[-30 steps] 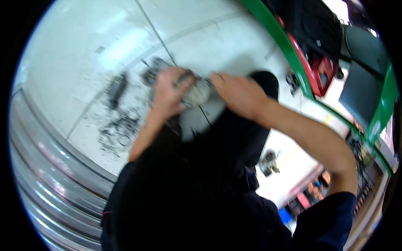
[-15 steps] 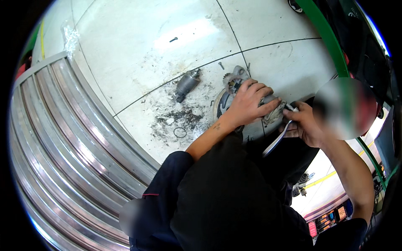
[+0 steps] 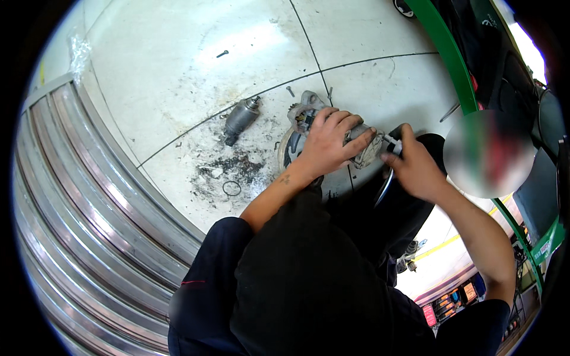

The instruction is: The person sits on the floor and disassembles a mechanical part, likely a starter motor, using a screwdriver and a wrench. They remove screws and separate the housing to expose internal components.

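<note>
My left hand (image 3: 326, 142) is clamped over the top of a grimy grey motor housing (image 3: 363, 148) that sits on the tiled floor (image 3: 178, 65), fingers curled round it. My right hand (image 3: 411, 167) – just to its right – pinches a slim metal tool (image 3: 389, 178) against the housing's end. Beyond my left hand, a small grey cylinder (image 3: 239, 118) lies by dark grit – a rubber ring (image 3: 231, 188) nearer me.
</note>
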Demonstrator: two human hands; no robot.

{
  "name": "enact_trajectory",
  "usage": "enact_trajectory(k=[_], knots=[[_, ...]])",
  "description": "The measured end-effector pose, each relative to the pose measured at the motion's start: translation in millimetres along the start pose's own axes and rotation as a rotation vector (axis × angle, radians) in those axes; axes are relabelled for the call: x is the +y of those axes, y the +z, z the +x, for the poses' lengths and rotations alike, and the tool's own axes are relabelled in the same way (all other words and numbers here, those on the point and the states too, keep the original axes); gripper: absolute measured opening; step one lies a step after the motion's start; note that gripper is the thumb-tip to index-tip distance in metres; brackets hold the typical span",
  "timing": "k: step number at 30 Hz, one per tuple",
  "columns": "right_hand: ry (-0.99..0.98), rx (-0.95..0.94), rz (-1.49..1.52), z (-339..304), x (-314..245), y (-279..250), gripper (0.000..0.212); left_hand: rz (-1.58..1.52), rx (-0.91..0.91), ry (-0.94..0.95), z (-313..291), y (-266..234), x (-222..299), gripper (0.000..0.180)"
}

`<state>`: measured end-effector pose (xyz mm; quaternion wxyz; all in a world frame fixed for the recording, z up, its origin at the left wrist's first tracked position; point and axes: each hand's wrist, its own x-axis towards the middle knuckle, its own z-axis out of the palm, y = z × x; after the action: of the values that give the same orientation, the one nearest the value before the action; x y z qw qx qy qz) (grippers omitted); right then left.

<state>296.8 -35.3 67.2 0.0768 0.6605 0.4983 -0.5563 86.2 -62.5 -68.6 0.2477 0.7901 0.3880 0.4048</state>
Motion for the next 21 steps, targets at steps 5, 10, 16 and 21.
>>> enact_trajectory(k=[5,10,16,21], knots=[[-0.175,0.030,-0.483,8,-8,-1,0.028,0.021,-0.047,0.016,3,0,-1,0.063],[0.323,-0.085,0.569,12,-19,-12,0.031,0.013,-0.072,0.002,7,-1,-1,0.069],[-0.225,0.130,-0.487,15,2,-3,0.036,0.020,-0.195,-0.027,17,4,-2,0.084],[-0.023,0.064,0.320,26,14,-3,0.032,0.009,-0.130,-0.012,10,0,-2,0.083]])
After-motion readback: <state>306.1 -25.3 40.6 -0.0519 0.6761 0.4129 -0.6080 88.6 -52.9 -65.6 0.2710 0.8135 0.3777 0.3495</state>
